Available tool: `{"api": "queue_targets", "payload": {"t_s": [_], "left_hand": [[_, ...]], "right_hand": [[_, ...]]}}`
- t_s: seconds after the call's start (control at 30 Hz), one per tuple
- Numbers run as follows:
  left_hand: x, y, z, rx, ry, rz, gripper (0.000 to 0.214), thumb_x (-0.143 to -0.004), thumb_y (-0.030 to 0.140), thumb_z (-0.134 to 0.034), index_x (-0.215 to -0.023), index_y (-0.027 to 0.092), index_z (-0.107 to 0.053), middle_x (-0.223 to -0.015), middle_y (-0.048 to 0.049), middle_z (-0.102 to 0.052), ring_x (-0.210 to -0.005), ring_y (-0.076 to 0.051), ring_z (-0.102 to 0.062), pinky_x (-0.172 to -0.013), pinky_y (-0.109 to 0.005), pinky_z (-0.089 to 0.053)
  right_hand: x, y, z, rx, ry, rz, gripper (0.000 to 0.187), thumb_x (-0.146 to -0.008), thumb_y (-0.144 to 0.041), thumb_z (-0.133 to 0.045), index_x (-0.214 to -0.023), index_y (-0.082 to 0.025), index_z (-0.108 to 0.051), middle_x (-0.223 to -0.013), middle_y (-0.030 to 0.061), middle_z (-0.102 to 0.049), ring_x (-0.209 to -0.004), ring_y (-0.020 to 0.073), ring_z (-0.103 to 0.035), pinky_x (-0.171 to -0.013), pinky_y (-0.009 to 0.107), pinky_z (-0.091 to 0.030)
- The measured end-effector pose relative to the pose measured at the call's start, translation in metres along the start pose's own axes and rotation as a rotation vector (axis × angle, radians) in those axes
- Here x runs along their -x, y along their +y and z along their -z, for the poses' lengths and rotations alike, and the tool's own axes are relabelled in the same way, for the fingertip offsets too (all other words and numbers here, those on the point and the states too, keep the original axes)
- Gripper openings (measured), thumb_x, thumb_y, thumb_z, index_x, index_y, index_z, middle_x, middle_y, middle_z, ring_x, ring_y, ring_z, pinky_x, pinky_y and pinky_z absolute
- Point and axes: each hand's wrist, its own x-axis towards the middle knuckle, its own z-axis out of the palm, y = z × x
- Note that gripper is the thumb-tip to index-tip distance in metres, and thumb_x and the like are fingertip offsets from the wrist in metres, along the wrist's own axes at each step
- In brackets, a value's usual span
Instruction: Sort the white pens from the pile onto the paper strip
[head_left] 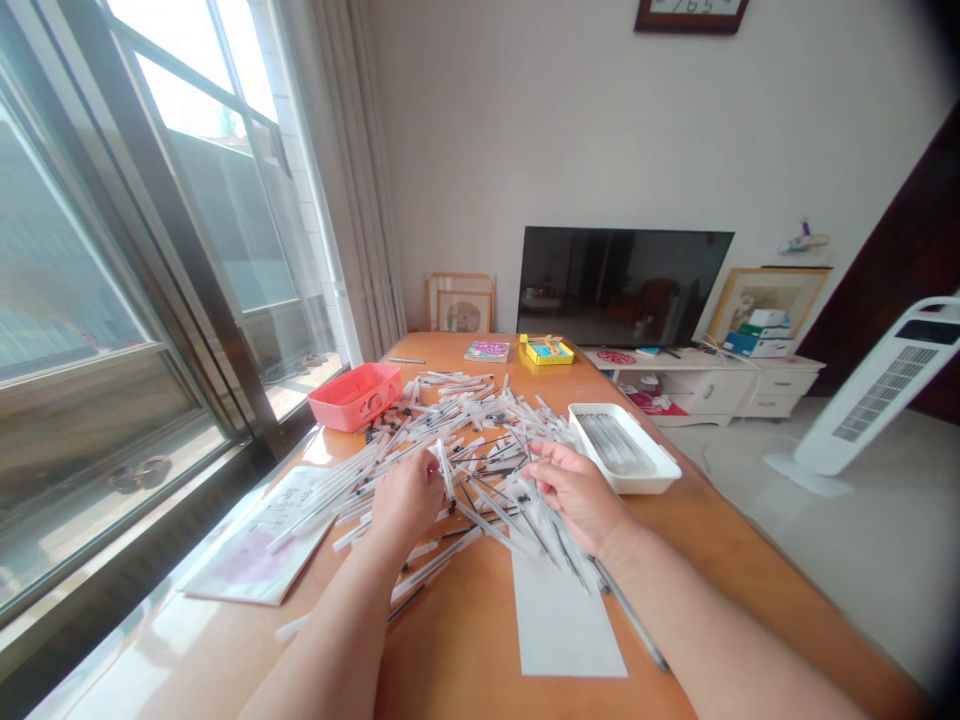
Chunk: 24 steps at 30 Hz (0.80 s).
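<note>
L hand [406, 495]: fingers curled at near edge of pen pile [469, 405], mid-table; fingertips obscured, can't tell if gripping. R hand [577, 492]: thumb & forefinger pinch thin stick [528, 450], partly hidden, beside white tray [664, 470]. Paper sheet [566, 635]: upper part covered by pile. Wall clock [690, 14]: cut off at top.

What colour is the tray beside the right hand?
The tray is white, seen best in the head view.

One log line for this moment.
left hand: curled, at pen pile; right hand: pinching thin rod; white tray: beyond right hand
</note>
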Motion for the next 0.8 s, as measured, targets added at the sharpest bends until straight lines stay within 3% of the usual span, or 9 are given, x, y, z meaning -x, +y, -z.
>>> {"api": "queue_targets", "payload": {"t_s": [0.13, 0.3, 0.53, 0.63, 0.8], "left_hand": [[0.006, 0.010, 0.003, 0.080, -0.005, -0.105, 0.016, -0.085, 0.022, -0.048, -0.093, 0.024, -0.061, -0.089, -0.0041, -0.070, -0.082, -0.021, -0.062, -0.068, -0.028, -0.039], [0.025, 0.030, 0.013, 0.177, -0.218, -0.324, 0.023, -0.077, 0.013, -0.050, -0.092, 0.024, -0.064, -0.086, -0.0014, -0.068, -0.077, -0.017, -0.060, -0.066, -0.026, -0.039], [0.041, 0.046, 0.009, 0.137, -0.401, -0.462, 0.035, -0.070, 0.011, -0.057, -0.099, 0.028, -0.069, -0.083, -0.0004, -0.068, -0.079, -0.019, -0.062, -0.070, -0.027, -0.044], [0.039, 0.046, 0.003, 0.105, -0.384, -0.466, 0.027, -0.075, 0.012, -0.056, -0.093, 0.027, -0.069, -0.087, -0.0024, -0.070, -0.085, -0.021, -0.064, -0.075, -0.028, -0.046], [0.028, 0.040, -0.004, 0.046, -0.244, -0.434, 0.021, -0.081, 0.015, -0.054, -0.092, 0.027, -0.068, -0.098, -0.0038, -0.071, -0.094, -0.022, -0.064, -0.081, -0.030, -0.046]], "right_hand": [[0.000, -0.002, 0.003, -0.130, -0.002, -0.036, 0.033, -0.066, -0.020, -0.070, -0.098, -0.016, -0.064, -0.076, 0.0030, -0.067, -0.056, 0.0082, -0.046, -0.043, 0.017, -0.025], [-0.005, 0.001, 0.005, -0.165, 0.036, -0.034, 0.016, -0.065, -0.018, -0.067, -0.077, -0.018, -0.055, -0.070, 0.0014, -0.066, -0.047, 0.0057, -0.041, -0.039, 0.017, -0.020], [-0.013, 0.003, 0.009, -0.157, 0.148, 0.030, 0.018, -0.065, -0.022, -0.066, -0.077, -0.019, -0.053, -0.062, -0.0028, -0.061, -0.042, 0.0063, -0.040, -0.036, 0.018, -0.023], [-0.015, 0.003, 0.012, -0.150, 0.172, 0.053, 0.019, -0.065, -0.023, -0.066, -0.079, -0.020, -0.053, -0.062, -0.0027, -0.062, -0.043, 0.0062, -0.040, -0.037, 0.018, -0.022], [-0.018, 0.006, 0.017, -0.062, 0.224, 0.110, 0.017, -0.068, -0.024, -0.064, -0.080, -0.020, -0.052, -0.067, -0.0015, -0.065, -0.045, 0.0063, -0.041, -0.039, 0.019, -0.022]]}}
